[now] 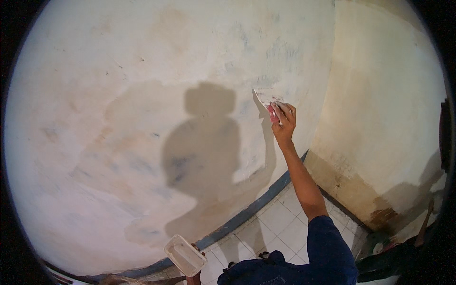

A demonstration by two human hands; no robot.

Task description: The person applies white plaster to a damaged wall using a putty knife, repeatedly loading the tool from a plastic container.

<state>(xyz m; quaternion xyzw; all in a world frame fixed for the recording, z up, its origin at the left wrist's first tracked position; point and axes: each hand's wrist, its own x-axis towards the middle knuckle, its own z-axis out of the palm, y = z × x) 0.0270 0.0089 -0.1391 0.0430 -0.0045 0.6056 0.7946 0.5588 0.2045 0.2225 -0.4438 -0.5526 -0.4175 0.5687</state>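
My right arm reaches up to the wall. In my right hand is a putty knife with a red handle, my fingers closed around it. Its wide blade, smeared with pale filler, lies against or very close to the wall surface. Low down beside the wall, my left hand grips a pale rectangular plastic tub from behind and below. The tub tilts, and whitish residue coats its inside. Most of the left hand is hidden by the tub.
Patchy filler and bluish-grey stains mark the wall. A dark blue-grey skirting band runs along its foot, above white floor tiles. A second wall meets it at right, with brown damp patches low down. Dark clutter lies at lower right.
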